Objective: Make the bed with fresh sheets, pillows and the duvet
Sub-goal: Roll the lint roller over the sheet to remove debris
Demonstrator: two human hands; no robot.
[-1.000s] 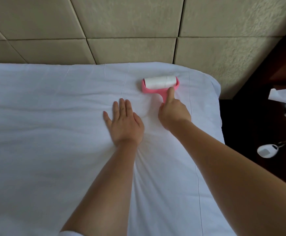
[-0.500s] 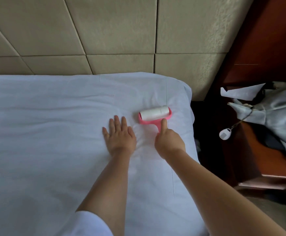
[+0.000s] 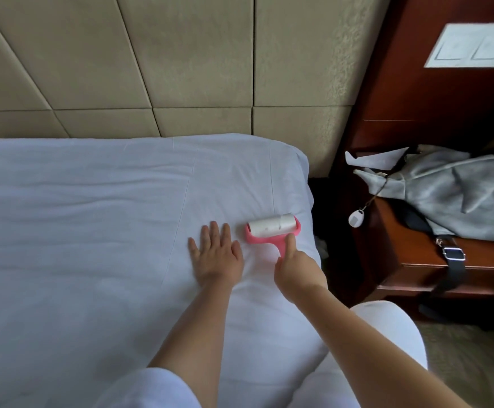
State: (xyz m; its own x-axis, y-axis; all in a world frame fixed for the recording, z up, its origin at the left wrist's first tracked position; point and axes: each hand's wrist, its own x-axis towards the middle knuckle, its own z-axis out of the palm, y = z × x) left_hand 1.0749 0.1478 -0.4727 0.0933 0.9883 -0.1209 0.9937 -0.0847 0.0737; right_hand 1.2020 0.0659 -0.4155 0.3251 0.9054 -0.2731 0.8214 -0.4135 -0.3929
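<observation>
Two hands at frame centre: your left hand lies flat on the fitted sheet; your right hand grips the lint roller. Pillows and duvet remain unseen.

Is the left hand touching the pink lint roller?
Apart. The head view shows the left hand lying flat on the sheet, with a strip of white sheet visible between it and the roller, which the right hand holds.

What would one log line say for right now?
right hand: grips pink lint roller | left hand: flat on white sheet | roller near bed's right edge
</observation>
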